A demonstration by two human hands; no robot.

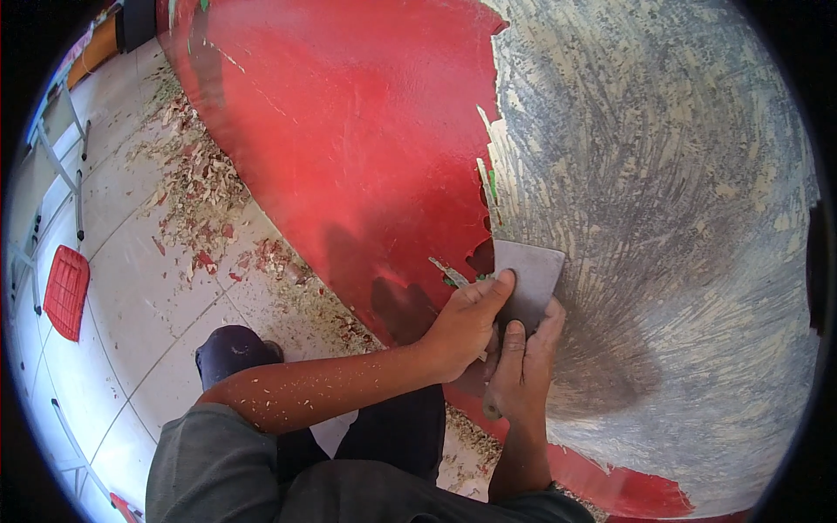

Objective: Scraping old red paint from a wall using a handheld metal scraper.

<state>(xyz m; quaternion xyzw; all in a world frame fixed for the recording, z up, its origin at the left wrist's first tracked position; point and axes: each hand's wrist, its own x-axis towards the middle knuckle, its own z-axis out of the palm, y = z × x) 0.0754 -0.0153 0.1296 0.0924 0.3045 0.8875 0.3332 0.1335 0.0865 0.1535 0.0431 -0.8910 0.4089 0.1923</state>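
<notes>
On my remote view, the left hand [466, 320] and right hand [527, 370] clamp the flat scraper [533, 277] at the border of red coating [366, 139] and streaked grey surface [654, 174]; I judge that uneven pressure could gouge the latter with a blade corner, or loosen the grip; I find no legible writing.

Floor [122, 288] observed: pale tile with dark joints. I note red and cream flakes [205, 179] littering it, heaviest at ten o'clock of the worker's view, with finer scatter toward six. Metal furniture legs [80, 209] stand at nine.
</notes>
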